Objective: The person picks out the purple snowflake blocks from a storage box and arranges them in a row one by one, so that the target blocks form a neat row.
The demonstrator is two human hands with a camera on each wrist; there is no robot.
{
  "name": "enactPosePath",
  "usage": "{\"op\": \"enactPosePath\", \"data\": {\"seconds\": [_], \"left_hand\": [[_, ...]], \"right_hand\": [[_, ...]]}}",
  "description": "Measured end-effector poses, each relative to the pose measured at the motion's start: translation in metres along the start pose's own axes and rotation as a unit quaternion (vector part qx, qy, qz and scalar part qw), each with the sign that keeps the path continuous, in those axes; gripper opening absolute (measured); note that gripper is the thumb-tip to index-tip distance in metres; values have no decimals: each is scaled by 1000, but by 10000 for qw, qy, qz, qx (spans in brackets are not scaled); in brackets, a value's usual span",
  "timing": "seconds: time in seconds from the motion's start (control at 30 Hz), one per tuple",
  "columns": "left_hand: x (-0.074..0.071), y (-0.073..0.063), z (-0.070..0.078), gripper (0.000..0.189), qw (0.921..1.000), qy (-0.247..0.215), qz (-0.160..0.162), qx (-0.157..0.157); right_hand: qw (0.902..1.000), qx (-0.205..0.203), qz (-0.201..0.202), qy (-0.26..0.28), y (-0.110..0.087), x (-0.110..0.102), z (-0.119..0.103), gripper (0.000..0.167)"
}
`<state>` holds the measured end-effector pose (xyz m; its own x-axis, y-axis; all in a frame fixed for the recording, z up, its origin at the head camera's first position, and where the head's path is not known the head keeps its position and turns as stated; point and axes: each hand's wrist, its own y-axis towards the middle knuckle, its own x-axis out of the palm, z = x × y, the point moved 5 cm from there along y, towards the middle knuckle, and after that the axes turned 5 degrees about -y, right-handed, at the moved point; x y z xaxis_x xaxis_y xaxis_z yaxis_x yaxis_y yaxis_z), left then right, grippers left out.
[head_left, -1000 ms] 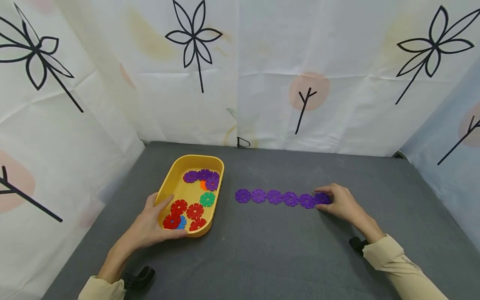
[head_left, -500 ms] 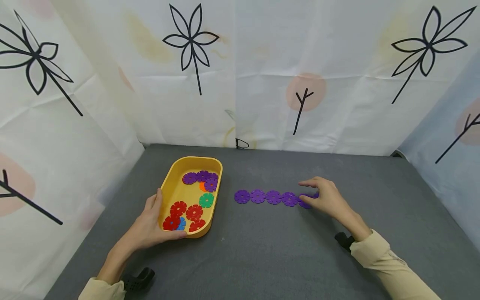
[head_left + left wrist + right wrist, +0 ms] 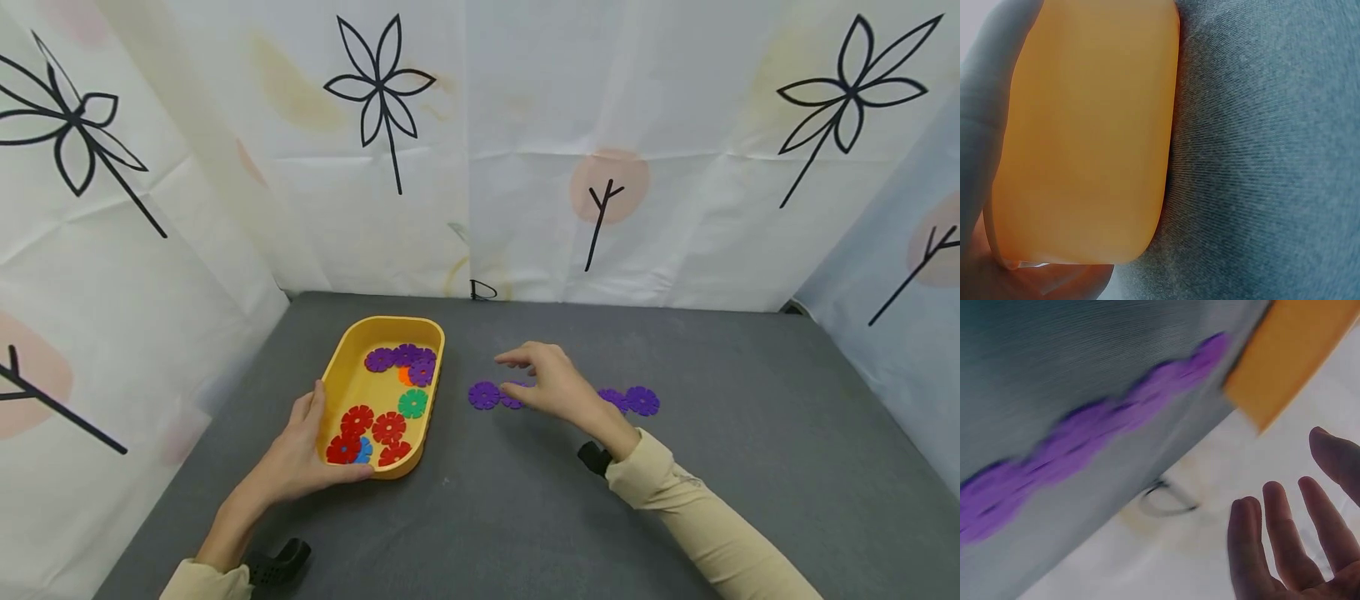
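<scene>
My left hand (image 3: 288, 467) grips the near left corner of a yellow plastic tray (image 3: 365, 388), thumb along its near end and fingers at its left side. The left wrist view shows the tray's outer wall (image 3: 1085, 137) filling much of the picture. Inside lie purple, red, green, blue and orange notched flower discs, including a green one (image 3: 412, 403). To the tray's right, purple flower discs (image 3: 483, 396) run in a row along the table. Over that row my right hand (image 3: 558, 385) passes with nothing in its spread fingers, hiding the middle discs.
A dark grey cloth (image 3: 480, 517) covers the table. White printed curtains (image 3: 525, 100) stand behind it and at both sides. A black wrist strap (image 3: 279, 562) shows below my left wrist, another (image 3: 595, 458) at my right.
My right hand has let go of the disc at the row's right end and moved left over the row towards the tray. My left hand stays on the tray.
</scene>
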<state>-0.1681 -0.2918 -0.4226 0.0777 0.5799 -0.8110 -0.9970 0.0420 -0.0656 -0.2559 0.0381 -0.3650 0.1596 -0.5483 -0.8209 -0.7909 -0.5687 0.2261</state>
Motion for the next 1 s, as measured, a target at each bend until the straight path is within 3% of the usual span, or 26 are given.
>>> {"op": "enactPosePath", "data": {"seconds": [0.3,0.53,0.7,0.83,1.0], "left_hand": [[-1,-1,0,143,9997,-112,80,216],[-3,-3,0,142,9991,-154,145,368],[-5,-3,1,143,9993,-99,132,343],[-5,-2,1,144,9995,-93,144,271],[-2,-4,-1,144,9997,-136,109,163]], "right_hand": [[9967,-684,-319,309,70,60,-67,36],[9959,-767,-400,249,107,114,-90,39],[9948,-446,-469,-783,118,132,-88,40],[9805,-214,-987,-1686,123,141,-83,46],[9639,232,-1702,-2033,125,152,-76,56]]}}
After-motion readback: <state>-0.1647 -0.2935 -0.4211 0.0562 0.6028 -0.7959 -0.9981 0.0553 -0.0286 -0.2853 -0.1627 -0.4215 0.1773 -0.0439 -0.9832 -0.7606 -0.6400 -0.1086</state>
